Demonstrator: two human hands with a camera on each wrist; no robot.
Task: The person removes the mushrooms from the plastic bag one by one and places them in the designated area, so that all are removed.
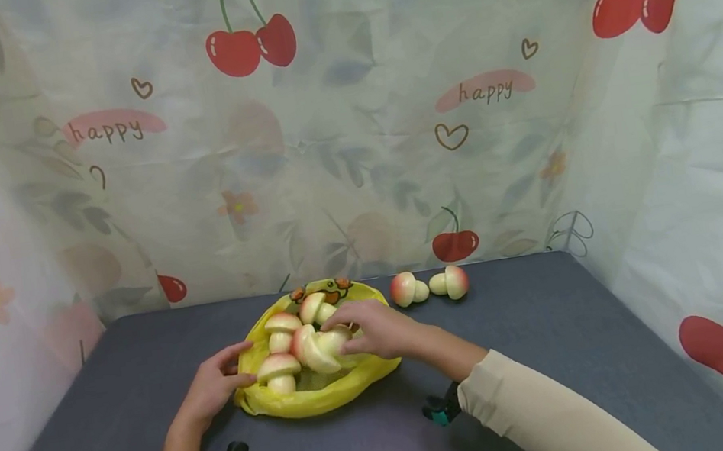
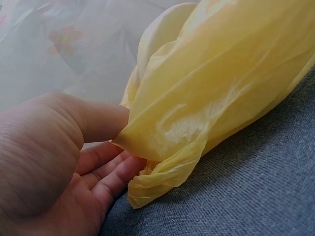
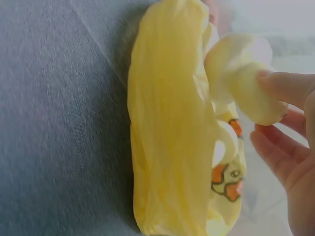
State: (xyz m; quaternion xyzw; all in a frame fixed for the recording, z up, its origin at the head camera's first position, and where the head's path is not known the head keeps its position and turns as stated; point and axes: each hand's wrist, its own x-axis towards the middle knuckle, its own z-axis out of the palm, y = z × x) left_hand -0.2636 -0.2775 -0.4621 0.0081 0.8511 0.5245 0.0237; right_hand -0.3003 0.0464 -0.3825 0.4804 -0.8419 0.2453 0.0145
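A yellow plastic bag [image 1: 303,405] with a duck print lies on the table, its mouth spread wide. Inside it sit several toy mushrooms with pale stems and pink-tinged caps, such as one mushroom [image 1: 277,366] at the near left. My right hand [image 1: 376,327] pinches the stem of another mushroom [image 3: 241,78] between thumb and fingers, over the bag's opening. At the bag's left side, my left hand [image 1: 211,389] pinches the thin plastic; in the left wrist view its thumb [image 2: 106,120] lies against the bag's edge, fingers partly behind it.
Two more toy mushrooms lie behind the bag to the right, one mushroom [image 1: 405,290] beside another mushroom [image 1: 453,283]. The dark table [image 1: 526,356] ends at a hanging curtain [image 1: 331,106] printed with cherries. Black wrist devices sit on both forearms.
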